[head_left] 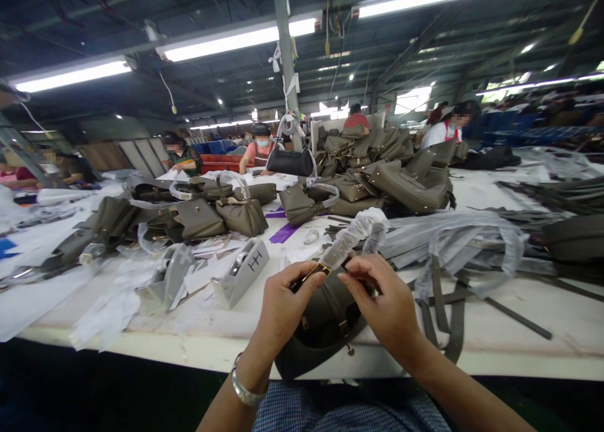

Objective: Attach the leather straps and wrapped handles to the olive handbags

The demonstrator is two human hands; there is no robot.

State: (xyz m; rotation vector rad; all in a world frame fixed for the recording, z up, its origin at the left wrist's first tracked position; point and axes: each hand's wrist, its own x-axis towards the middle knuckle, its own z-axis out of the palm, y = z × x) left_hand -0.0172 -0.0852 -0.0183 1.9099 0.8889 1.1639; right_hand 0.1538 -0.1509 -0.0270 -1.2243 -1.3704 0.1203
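An olive-brown handbag (317, 337) rests at the table's front edge, close to my body. Its handle (355, 232) arches up, wrapped in clear crinkled plastic. My left hand (289, 297) pinches the handle's lower end between thumb and fingers, at a gold-coloured buckle (323, 268). Just to the right, my right hand (382, 293) has its thumb and fingers drawn together near the wrapped handle. Whatever lies between those right fingertips is too small to make out. Part of the bag's right side is hidden behind my right hand.
Two grey tape dispensers (240, 271) stand left of the bag on the white table (514, 322). Plastic-wrapped straps (453, 231) lie to the right. Piles of similar handbags (377, 180) fill the back. A purple strip (284, 232) lies mid-table. Several people work beyond.
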